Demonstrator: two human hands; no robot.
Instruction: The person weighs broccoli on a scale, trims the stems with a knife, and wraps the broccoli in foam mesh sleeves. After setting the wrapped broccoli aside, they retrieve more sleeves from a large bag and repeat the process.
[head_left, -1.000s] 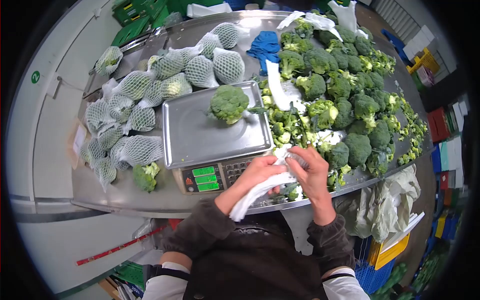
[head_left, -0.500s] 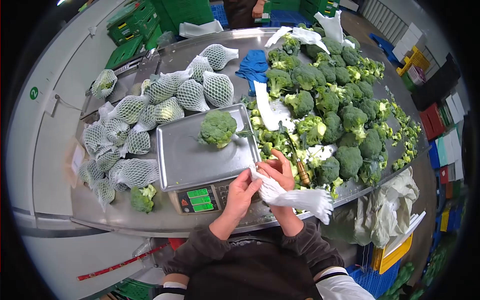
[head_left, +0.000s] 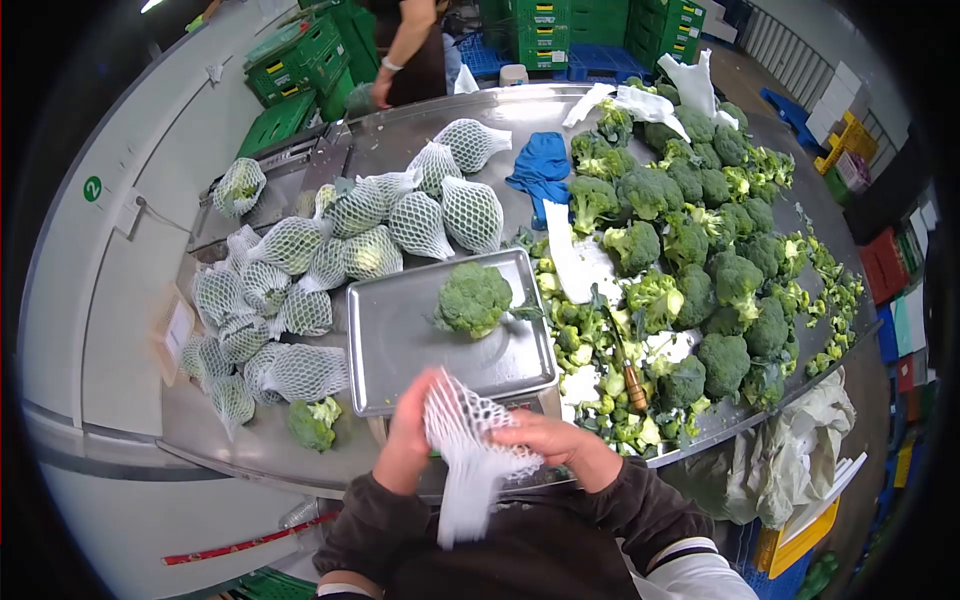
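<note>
A white foam net sleeve (head_left: 467,440) is spread between my hands in front of the scale, its lower end hanging down, blurred. My left hand (head_left: 408,425) holds its left side. My right hand (head_left: 550,440) grips it from the right, the fingers partly behind the mesh. Just beyond my hands, one broccoli head (head_left: 474,299) lies on the metal scale tray (head_left: 395,350), its stalk to the right. The scale's display is hidden by my hands.
Netted broccoli (head_left: 290,245) lies in a pile at the left, a bare head (head_left: 314,424) before it. Loose broccoli (head_left: 690,230) covers the right side. A wooden-handled knife (head_left: 635,388), a blue glove (head_left: 541,170) and green crates (head_left: 290,65) are around. Another person (head_left: 405,50) stands across the table.
The net sleeve, bunched in my fingers before, is now opened wide. Both hands have moved left and down. The view has shifted, and more of the other person shows.
</note>
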